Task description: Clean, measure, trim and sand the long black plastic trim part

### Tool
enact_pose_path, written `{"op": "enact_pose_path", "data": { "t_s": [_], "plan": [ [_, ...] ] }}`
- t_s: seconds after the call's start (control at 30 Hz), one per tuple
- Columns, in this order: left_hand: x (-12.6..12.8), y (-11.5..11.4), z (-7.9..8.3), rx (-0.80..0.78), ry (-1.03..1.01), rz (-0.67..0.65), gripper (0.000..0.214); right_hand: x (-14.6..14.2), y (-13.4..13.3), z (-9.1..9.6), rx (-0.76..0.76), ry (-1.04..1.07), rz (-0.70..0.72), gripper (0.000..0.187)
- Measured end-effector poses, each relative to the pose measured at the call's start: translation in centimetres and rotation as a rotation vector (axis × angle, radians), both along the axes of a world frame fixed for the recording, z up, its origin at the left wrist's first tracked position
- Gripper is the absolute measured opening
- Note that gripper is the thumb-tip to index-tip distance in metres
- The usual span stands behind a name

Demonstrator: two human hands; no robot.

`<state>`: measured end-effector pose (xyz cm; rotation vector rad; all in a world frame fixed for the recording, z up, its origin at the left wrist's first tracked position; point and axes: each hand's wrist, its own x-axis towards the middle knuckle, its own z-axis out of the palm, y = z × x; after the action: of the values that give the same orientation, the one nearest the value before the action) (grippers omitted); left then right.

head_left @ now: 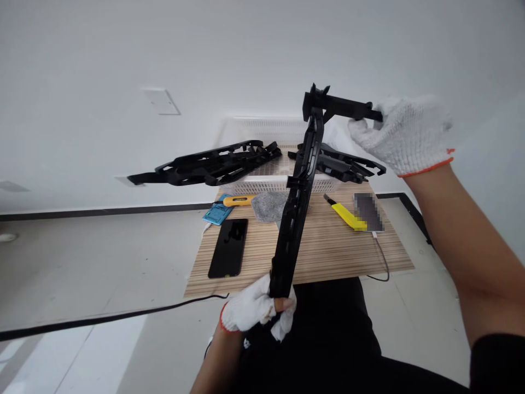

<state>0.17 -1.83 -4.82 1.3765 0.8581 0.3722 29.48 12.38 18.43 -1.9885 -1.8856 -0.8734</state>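
Observation:
A long black plastic part (292,219) stands slanted in front of me, above the small table, with a short arm branching to the right at its top. My left hand (258,306), in a white knit glove with a bare fingertip showing, is closed around the lower end. At the upper right my right hand (410,134), also gloved, grips the tip of the short arm between thumb and fingers. Behind the part, a white plastic basket (270,183) holds more black plastic parts (213,164), which stick out over its left side and lie at its right.
The striped wooden table (328,257) carries a black phone (228,248), a yellow utility knife (346,215), a phone on a cable (368,212), a grey cloth (268,206), an orange-handled tool (238,201) and a blue flat piece (218,210). A white wall (102,137) rises behind.

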Motion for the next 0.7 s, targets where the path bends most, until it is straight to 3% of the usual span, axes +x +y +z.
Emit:
{"op": "enact_pose_path", "data": {
  "t_s": [0.13, 0.7],
  "plan": [
    [-0.09, -0.03, 0.0, 0.018, -0.043, -0.043, 0.052, -0.34, -0.04, -0.01, 0.007, 0.06, -0.011, 0.067],
    [0.07, 0.14, 0.78, 0.027, -0.075, -0.091, 0.054, 0.07, -0.07, -0.05, -0.031, -0.019, 0.048, 0.046]
  ]
}}
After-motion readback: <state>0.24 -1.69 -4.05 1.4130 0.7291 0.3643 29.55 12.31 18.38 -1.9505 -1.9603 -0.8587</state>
